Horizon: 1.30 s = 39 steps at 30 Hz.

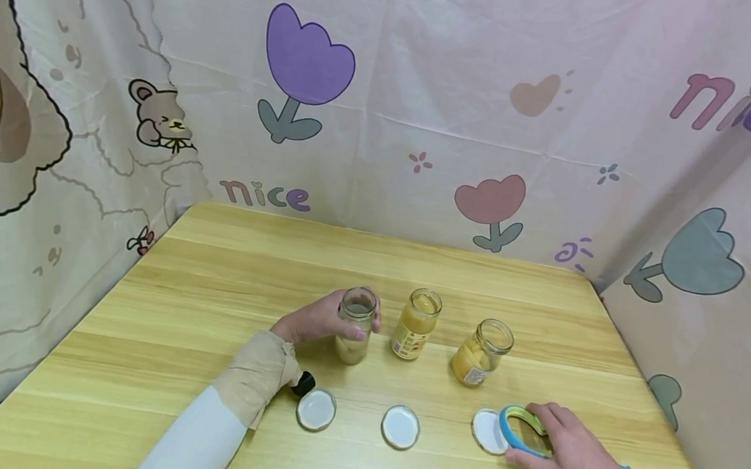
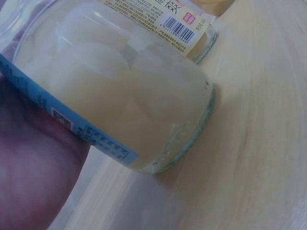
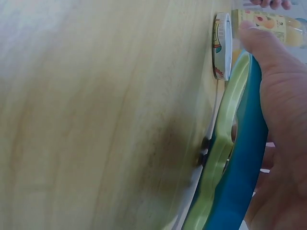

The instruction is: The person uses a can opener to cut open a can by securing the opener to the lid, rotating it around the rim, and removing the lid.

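My left hand (image 1: 330, 317) grips an open glass jar (image 1: 353, 349) around its upper part, thumb in front and fingers behind. In the left wrist view this jar (image 2: 129, 91) holds pale, rounded pieces in liquid and has a blue label strip. My right hand (image 1: 566, 451) holds a blue-and-green jar opener (image 1: 511, 426) low over the table, thumb along one side and fingers across the other. The right wrist view shows the blue outer side of the opener (image 3: 242, 158) against the palm. Its looped end overlaps a white lid (image 1: 487, 431).
To the right of the held jar stand two open jars, a labelled one (image 1: 413, 328) with yellow contents and a shorter one (image 1: 474, 358) with yellow pieces. Two more lids, one left (image 1: 316, 410) and one central (image 1: 400, 427), lie inside-up on the wooden table (image 1: 168, 307). Printed curtains enclose the back and sides.
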Each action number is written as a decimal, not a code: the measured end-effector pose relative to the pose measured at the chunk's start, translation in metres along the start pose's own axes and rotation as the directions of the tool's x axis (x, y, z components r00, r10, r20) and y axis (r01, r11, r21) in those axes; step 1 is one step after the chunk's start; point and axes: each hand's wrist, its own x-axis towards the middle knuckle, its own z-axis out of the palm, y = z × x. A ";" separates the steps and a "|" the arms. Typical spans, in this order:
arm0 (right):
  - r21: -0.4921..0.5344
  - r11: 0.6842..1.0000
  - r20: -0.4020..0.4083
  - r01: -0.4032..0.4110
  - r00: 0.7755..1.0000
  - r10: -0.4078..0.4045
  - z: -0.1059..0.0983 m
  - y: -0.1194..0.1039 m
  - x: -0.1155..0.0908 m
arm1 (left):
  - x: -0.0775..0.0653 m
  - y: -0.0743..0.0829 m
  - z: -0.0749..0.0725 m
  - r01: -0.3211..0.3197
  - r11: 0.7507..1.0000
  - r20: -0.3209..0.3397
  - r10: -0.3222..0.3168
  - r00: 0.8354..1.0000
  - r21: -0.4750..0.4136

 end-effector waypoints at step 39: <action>-0.004 1.000 -0.116 0.020 0.993 -0.021 0.014 0.001 -0.006 | -0.003 -0.001 0.003 0.017 1.000 -0.032 -0.016 0.999 0.013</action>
